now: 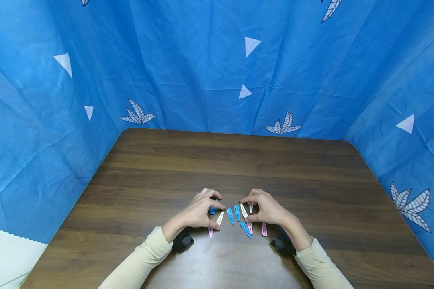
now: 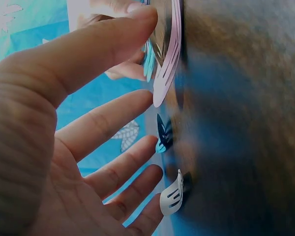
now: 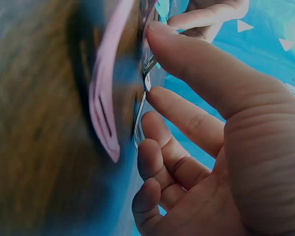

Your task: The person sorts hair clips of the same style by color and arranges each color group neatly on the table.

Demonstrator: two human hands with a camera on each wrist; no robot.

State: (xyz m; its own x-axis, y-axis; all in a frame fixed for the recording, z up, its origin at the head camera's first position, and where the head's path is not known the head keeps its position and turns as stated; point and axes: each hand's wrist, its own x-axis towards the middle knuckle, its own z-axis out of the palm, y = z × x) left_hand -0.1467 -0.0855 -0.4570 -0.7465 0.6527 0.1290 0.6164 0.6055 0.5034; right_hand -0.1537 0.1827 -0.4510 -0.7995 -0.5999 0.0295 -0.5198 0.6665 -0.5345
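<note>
Snap hair clips in blue, white and pink lie on the table between two hands. My left hand (image 1: 199, 209) arches at the left, thumb and index finger spread around a white hair clip (image 1: 220, 218). Beside those fingers lie a blue clip (image 1: 213, 210) and a pink clip (image 1: 210, 233), both partly covered. My right hand (image 1: 269, 208) curves over the right side, its thumb and index fingertips at opposite ends of another white clip (image 1: 244, 210). A further white clip (image 1: 251, 207) shows beneath that hand. In the right wrist view a pink clip (image 3: 104, 98) lies close to the thumb.
Two blue clips (image 1: 230, 216) lie side by side between the hands. A third blue clip (image 1: 245, 230) and pink clips (image 1: 264, 229) are nearer the person. Dark devices (image 1: 182, 241) sit under both wrists. Blue patterned cloth (image 1: 209, 64) surrounds the wooden table (image 1: 238, 160).
</note>
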